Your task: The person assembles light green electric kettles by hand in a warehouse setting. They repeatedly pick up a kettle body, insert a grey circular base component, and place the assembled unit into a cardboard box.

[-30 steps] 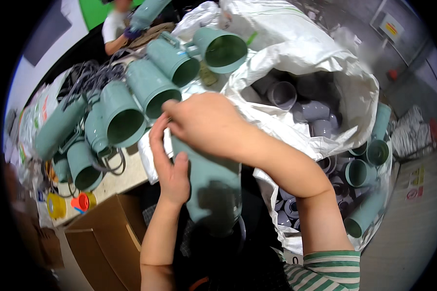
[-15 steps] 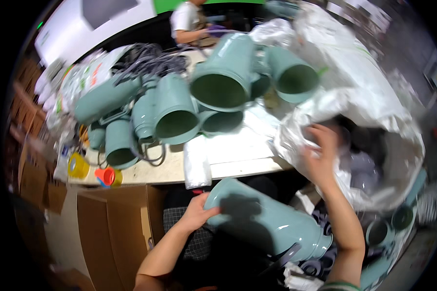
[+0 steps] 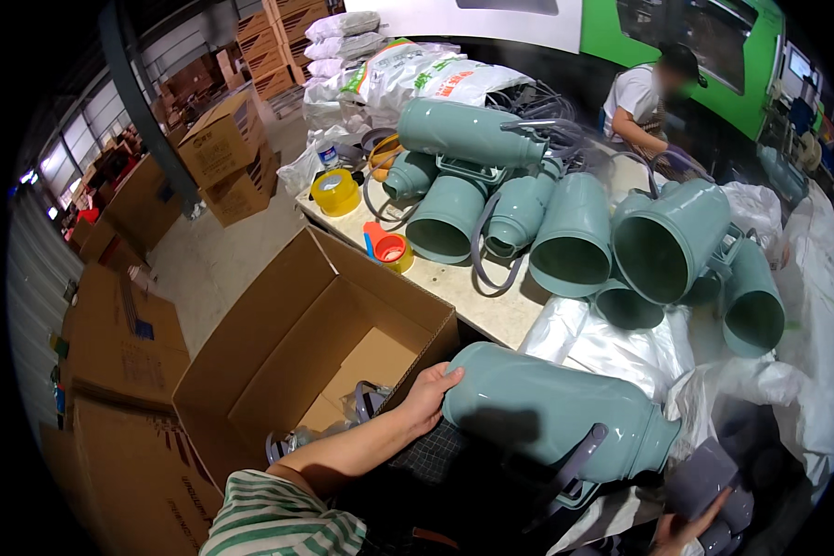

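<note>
Step in hand looks like fetching a part for the flask: green flask body (image 3: 551, 408) lies on its side over the lap, base end at L hand (image 3: 426, 398), neck pointing R toward the white bag (image 3: 739, 378), grey handle (image 3: 576, 456) hanging on the near side. L hand is clamped on the base edge, thumb on top, fingers tucked out of sight. R hand (image 3: 684, 530), well apart from L, is down at the bag w/ fingers curled round a grey cup (image 3: 701, 478); it's dim & partly cut off there, so can't be sure how firm the grip is. Other grey cups sit just below. Next move prob. calls for lifting that cup clear of the bag edge & bringing it over to the neck, w/ L hand keeping the body steady so it doesn't roll.
</note>
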`<state>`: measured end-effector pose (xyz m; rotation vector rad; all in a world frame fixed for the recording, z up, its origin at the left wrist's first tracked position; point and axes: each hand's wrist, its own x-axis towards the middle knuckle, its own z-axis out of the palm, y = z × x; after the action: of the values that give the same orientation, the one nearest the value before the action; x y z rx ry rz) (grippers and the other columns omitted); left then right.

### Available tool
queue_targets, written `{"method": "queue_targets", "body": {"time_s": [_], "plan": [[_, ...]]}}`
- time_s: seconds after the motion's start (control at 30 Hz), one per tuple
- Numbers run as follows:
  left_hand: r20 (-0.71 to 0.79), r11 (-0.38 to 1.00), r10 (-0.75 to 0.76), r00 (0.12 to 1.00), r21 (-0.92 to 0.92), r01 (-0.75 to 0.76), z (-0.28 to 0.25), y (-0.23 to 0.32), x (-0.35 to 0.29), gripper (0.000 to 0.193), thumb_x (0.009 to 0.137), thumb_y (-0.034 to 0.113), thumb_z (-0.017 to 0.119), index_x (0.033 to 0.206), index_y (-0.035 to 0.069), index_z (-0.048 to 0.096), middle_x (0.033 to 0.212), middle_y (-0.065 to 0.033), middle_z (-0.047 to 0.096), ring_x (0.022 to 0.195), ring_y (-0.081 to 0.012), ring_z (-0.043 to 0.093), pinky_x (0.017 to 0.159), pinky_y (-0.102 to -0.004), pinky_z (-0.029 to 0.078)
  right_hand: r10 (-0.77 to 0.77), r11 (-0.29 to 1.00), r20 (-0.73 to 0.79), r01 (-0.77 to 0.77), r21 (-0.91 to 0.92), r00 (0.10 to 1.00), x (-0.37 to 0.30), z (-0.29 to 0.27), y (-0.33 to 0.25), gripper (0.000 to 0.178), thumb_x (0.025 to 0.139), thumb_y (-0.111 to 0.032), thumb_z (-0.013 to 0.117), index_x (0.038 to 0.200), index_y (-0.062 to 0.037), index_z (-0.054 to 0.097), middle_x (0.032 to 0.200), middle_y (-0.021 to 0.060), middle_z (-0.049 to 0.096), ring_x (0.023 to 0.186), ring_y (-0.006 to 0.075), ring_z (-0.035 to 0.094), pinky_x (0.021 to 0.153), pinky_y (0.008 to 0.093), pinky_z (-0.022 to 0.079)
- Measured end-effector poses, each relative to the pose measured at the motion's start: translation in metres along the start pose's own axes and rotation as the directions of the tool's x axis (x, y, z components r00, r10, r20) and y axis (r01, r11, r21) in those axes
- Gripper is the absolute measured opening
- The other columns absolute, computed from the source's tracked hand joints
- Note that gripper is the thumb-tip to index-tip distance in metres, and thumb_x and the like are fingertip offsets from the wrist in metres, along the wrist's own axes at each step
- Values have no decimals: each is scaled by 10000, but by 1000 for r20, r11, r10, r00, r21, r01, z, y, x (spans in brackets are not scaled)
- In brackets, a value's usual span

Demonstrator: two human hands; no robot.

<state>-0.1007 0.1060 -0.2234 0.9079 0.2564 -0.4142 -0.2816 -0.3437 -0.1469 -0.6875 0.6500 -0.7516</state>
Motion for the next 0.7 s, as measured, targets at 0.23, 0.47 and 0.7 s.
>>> {"method": "queue_targets", "body": {"time_s": [0.23,0.47,0.7], "plan": [[34,978,-170,985,133,164,-5,23,-7,296,1054,208,549,1250,-4,617,1175,-110,699,1057,-196,681,951,-369,551,-281,558,658,677,-480,699,-61,59,36,625,998,-232,533,1535,32,351,1528,180,471,1352,288,498,1131,398,386],[-106,959,-238,966,133,251,2,11,-16,230,1029,198,583,1140,15,665,1066,-82,724,972,-189,699,882,-354,572,-122,500,883,796,-341,454,-86,81,0,1110,835,-830,526,1501,52,423,1447,284,501,1273,378,558,1059,461,453],[230,621,733,640,158,-768,84,55,-59,266,1010,285,594,926,33,597,894,-56,645,761,-155,567,749,-316,456,301,951,34,-297,-90,953,-48,16,57,732,993,-647,430,1394,-45,540,1338,119,619,1270,274,574,1072,424,457]]}}
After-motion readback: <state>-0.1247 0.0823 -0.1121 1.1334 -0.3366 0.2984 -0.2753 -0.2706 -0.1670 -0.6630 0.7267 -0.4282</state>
